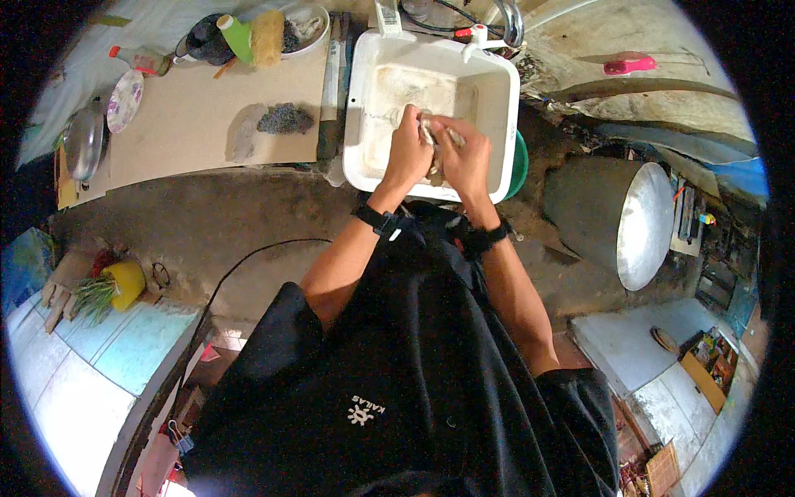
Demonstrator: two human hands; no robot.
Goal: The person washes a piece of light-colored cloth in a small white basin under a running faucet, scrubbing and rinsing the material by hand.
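Over the white sink (351, 124) my two hands are close together, fingers bent inward. My left hand (408, 153) and my right hand (468, 161) are both closed on a whitish, brown-stained cloth (434, 171), which looks bunched and twisted between them. Most of the cloth is hidden by the fingers. Beyond my hands, the sink's bottom shows brownish stains. A white tap (475, 41) with a red part stands at the sink's far right rim. To the left, a grey scouring pad (285, 118) lies on a tan board (178, 137), beside a damp patch.
Along the board's far edge stand a green bottle (238, 40), a tan scrubber (267, 38) and a white bowl (323, 25). A patterned plate (125, 101) lies farther left. Right of the sink are a green basin (520, 166) and a large metal pot (644, 224).
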